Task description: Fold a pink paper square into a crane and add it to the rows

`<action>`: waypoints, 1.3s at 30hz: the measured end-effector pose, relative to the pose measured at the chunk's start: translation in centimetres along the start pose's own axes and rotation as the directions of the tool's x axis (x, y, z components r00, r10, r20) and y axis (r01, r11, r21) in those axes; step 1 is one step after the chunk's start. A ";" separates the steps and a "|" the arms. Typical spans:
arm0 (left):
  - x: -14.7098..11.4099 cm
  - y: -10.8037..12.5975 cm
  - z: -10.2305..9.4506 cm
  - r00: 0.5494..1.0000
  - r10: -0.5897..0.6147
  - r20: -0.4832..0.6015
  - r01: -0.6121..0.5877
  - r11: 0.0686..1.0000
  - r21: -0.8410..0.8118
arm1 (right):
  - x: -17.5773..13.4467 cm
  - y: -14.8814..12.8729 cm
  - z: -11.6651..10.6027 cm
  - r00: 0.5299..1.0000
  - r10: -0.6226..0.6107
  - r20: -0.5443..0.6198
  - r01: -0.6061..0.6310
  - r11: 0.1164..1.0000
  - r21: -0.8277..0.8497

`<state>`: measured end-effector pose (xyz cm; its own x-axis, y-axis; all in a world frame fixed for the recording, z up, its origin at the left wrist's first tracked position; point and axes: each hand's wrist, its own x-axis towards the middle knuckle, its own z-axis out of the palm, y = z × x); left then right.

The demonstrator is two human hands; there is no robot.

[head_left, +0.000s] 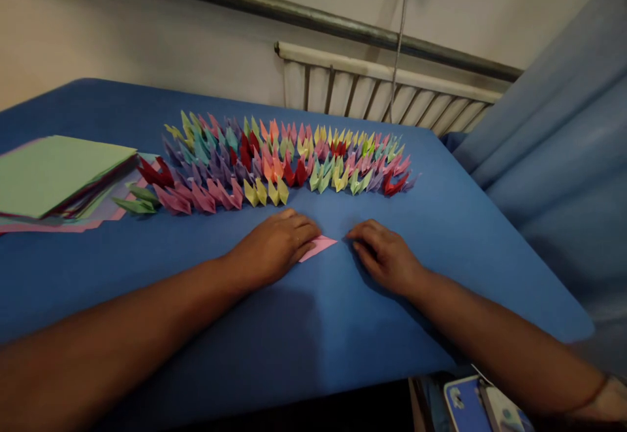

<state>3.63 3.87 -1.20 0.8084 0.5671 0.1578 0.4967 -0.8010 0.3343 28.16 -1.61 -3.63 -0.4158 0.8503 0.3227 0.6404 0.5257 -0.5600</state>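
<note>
So the folded paper [321, 247] is plain pink, and the bench [382, 347] is solid blue, pretty close to the curtain [553, 177] tbh. The paper cranes [296, 174] are a total mix: pink, purple, red, yellow, teal, orange, pale green. The paper stack [63, 174] has mint green on top, then pink, lilac and dark red edges. Radiator [353, 64] is off-white, pipe [294, 14] a dull grey.

A pipe [313, 17] is running above a radiator [362, 68], and a blue curtain [563, 164] is hanging on the right
</note>
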 end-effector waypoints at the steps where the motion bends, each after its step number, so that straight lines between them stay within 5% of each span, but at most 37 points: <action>1: 0.0 0.0 0.0 1.000 0.003 0.000 -0.003 1.000 0.029 | -0.3 -0.2 0.0 0.998 -0.054 0.038 0.054 0.998 -0.012; 4: 0.1 0.1 0.1 1.000 0.009 0.009 -0.010 0.994 0.108 | -0.7 -1.2 0.1 0.983 -0.091 0.160 0.112 0.985 -0.130; 12: 0.1 0.2 0.0 0.994 0.062 0.088 -0.083 0.962 0.262 | -0.3 -3.2 0.1 0.960 0.045 0.276 0.055 0.937 -0.346; 24: 0.3 0.6 -0.4 0.988 0.071 0.134 -0.111 0.941 0.318 | -0.2 -3.5 -0.3 0.962 0.084 0.259 0.001 0.950 -0.314; 33: 0.3 0.8 -0.4 0.989 0.063 0.133 -0.103 0.945 0.311 | -0.5 -3.7 0.5 0.979 0.148 0.137 -0.087 0.921 -0.379; 39: 0.3 1.2 -0.8 0.986 0.007 0.164 -0.055 0.955 0.291 | -0.2 -4.2 0.7 0.955 0.121 0.271 0.013 0.894 -0.448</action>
<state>4.20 3.21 -0.03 0.8529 0.5221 0.0056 0.5215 -0.8523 0.0403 25.11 -4.07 -1.87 -0.4942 0.8687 0.0338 0.8561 0.4931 -0.1548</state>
